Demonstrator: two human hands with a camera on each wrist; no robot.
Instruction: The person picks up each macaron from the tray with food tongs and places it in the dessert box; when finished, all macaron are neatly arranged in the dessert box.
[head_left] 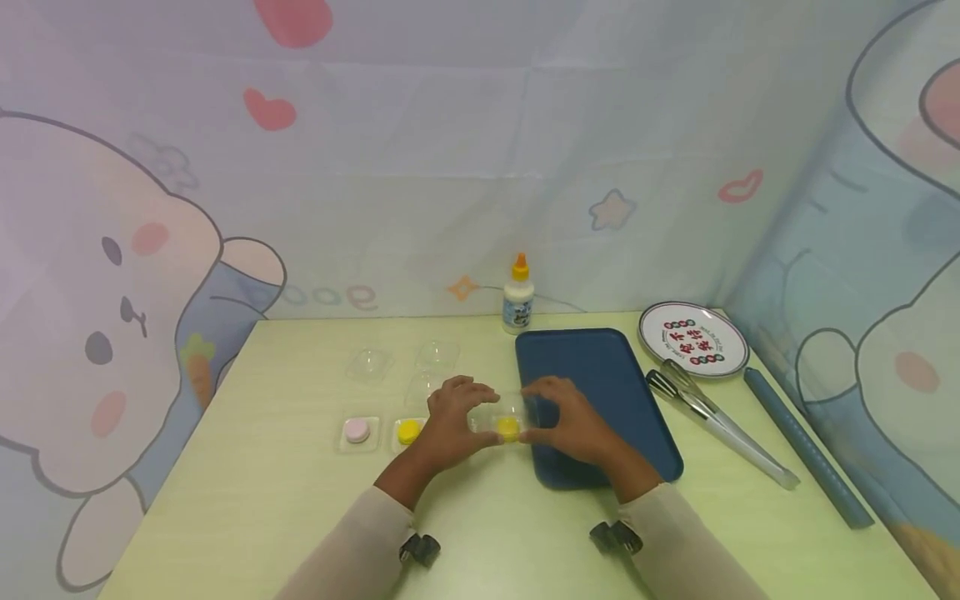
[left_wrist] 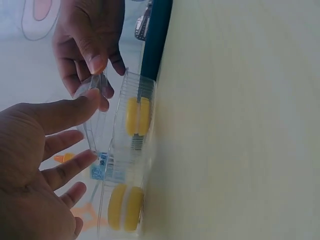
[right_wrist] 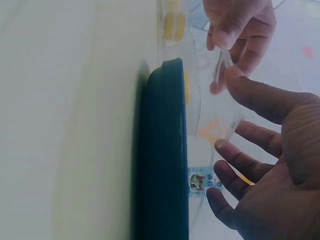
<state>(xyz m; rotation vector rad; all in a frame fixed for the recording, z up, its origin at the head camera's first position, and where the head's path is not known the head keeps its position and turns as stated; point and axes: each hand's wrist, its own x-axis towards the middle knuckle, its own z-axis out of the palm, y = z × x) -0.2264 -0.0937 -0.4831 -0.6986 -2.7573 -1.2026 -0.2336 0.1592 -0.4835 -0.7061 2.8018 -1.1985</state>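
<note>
My left hand [head_left: 457, 421] and right hand [head_left: 573, 425] pinch opposite sides of a clear plastic lid [left_wrist: 91, 122] between thumbs and fingers. The lid is held just above a clear box base [left_wrist: 120, 107], apart from it in both wrist views. Inside that base sits a yellow macaron [head_left: 507, 429]. To its left, a second yellow macaron [head_left: 408, 431] lies in another clear base, partly behind my left hand. Further left is a pink macaron [head_left: 356, 430] in its own clear base. Spare clear lids [head_left: 370, 364] lie behind these.
A dark blue tray [head_left: 600, 392] lies under and beside my right hand. Behind it stands a white bottle [head_left: 517, 306] with a yellow-orange cap. To the right are a printed plate [head_left: 693, 339], metal tongs [head_left: 727, 437] and a long blue-grey bar [head_left: 806, 450].
</note>
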